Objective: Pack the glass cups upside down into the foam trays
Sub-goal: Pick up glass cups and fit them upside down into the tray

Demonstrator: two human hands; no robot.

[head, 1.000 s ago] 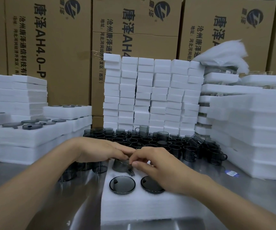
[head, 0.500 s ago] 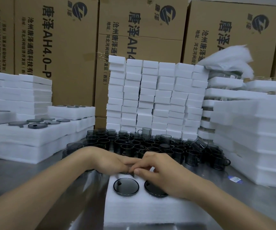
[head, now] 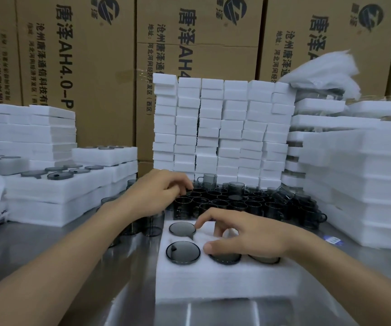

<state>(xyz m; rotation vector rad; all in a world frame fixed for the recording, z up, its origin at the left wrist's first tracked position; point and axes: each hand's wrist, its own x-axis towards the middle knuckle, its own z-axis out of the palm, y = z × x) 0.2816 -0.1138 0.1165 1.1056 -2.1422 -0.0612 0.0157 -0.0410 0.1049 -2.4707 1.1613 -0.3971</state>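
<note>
Far left, the loaded trays [head: 60,191] sit stacked on the steel table [head: 48,255], with dark cup bases showing in the top one and cardboard boxes [head: 76,67] behind.

Next over is the left hand [head: 159,194]. Half a second ago it was pressed up against the other hand over the tray's back-left pocket. Now it's come off and gone up to the near-left edge of the loose cups [head: 237,203], which stand upright in a bunch just behind the tray. Its fingers curl down over a cup rim there, but I honestly can't tell if it's got hold of one or is just touching.

Then there's the foam tray [head: 225,278], right in front. The back-left cup [head: 182,228] that both hands were covering is now in plain view, seated upside down in its pocket with its flat base up. The front-left cup [head: 183,252] is the same as before, base up.

The right hand [head: 248,236] hasn't left the tray. Its fingers are spread and loosely arched, gripping nothing. The index fingertip [head: 198,225] touches the edge of the back-left cup, and the thumb lies over the front-middle cup [head: 225,258]. The front-right cup [head: 264,259] peeks out from under the wrist.

Behind everything is the wall of foam blocks [head: 222,128], and on the right are tall foam stacks [head: 354,172].
</note>
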